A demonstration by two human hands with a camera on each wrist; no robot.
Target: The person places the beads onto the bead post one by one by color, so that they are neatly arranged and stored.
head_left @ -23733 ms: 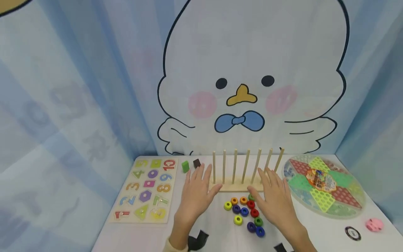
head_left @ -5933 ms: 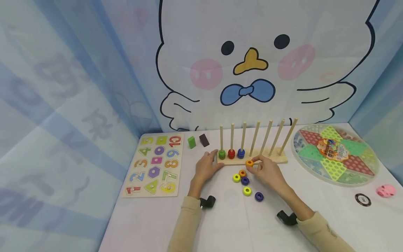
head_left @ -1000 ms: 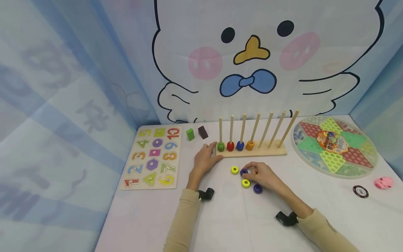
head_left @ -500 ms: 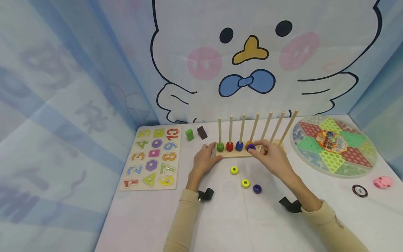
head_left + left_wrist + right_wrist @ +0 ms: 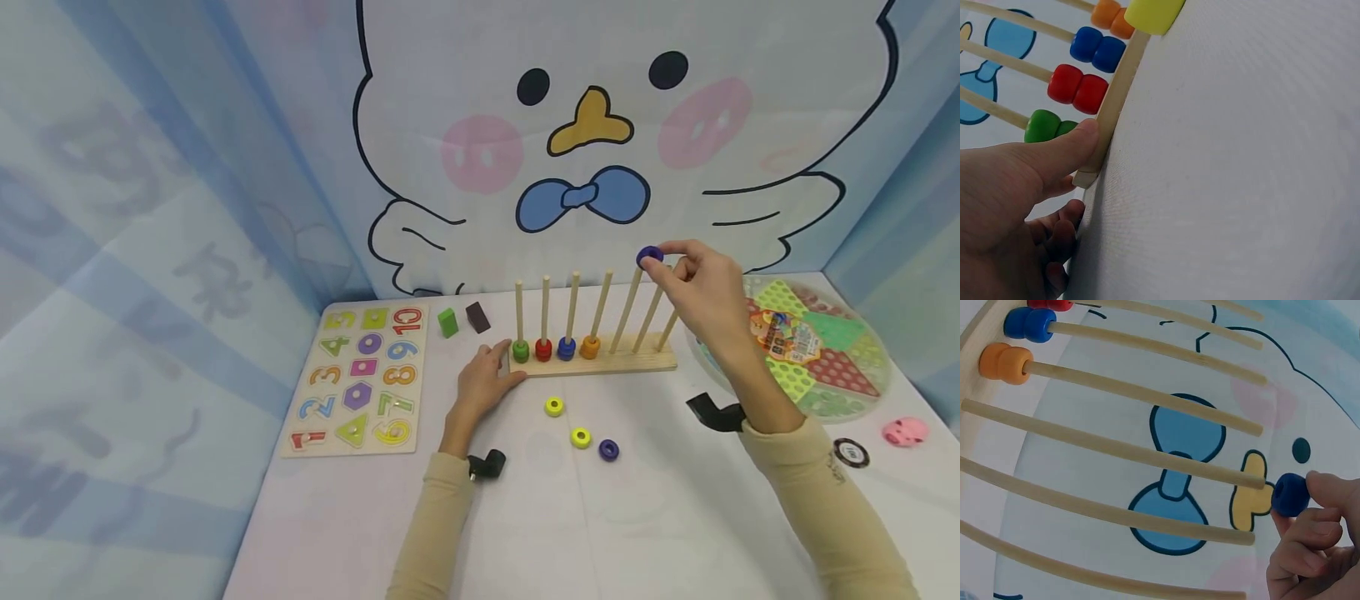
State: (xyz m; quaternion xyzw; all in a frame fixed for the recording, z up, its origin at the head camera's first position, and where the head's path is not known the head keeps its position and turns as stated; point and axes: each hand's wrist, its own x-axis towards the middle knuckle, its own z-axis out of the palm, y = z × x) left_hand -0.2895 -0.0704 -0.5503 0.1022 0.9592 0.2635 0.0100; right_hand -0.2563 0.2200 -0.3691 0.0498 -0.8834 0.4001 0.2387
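Note:
A wooden peg rack (image 5: pixel 633 362) stands on the table with a row of upright pegs. Its left pegs carry green beads (image 5: pixel 521 353), red beads (image 5: pixel 543 352), blue beads (image 5: pixel 566 350) and orange beads (image 5: pixel 590 348), two to a peg. My left hand (image 5: pixel 480 387) grips the rack's left end, thumb on the front edge. Between thumb and fingertips, my right hand (image 5: pixel 705 292) pinches a dark purple-blue bead (image 5: pixel 1295 496). That bead is right beside the tip of the bare peg next to the orange beads; in the right wrist view its hole faces the peg tip.
Two yellow beads, one nearer the rack (image 5: pixel 553 413) and one lower (image 5: pixel 580 445), lie in front with a dark purple bead (image 5: pixel 608 458). A number puzzle board (image 5: pixel 352 379) is left, with green (image 5: pixel 447 323) and dark (image 5: pixel 477 317) blocks; a round game board (image 5: pixel 832 367) is right.
Over the last second my right hand has picked the dark purple-blue bead off the table and raised it up and right to a peg top. My left hand stays at the rack's end.

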